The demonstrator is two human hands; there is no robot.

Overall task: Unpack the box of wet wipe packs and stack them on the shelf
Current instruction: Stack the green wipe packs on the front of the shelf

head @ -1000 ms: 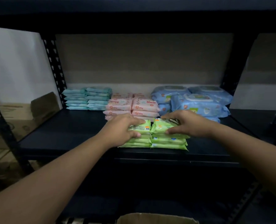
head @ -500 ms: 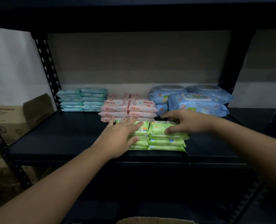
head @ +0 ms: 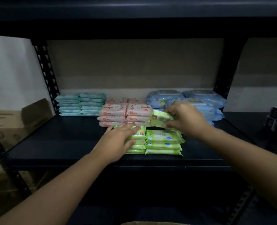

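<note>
Right hand (head: pixel 185 120) pinches a green pack (head: pixel 161 118), tilted above the right green stack (head: pixel 164 142). Left hand (head: pixel 120 137) lies flat, fingers straight, on the left green stack (head: pixel 137 146), near the shelf (head: pixel 61 143) front. Pack likely soft, light, slick; best held by its long edges. Print illegible in dim light.

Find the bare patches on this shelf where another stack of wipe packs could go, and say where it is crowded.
Bare shelf lies left of the green stacks, in front of the teal packs. A smaller patch lies right of the green stacks, before the blue packs. The middle is crowded: pink packs, left hand, and right hand holding a green pack.
</note>
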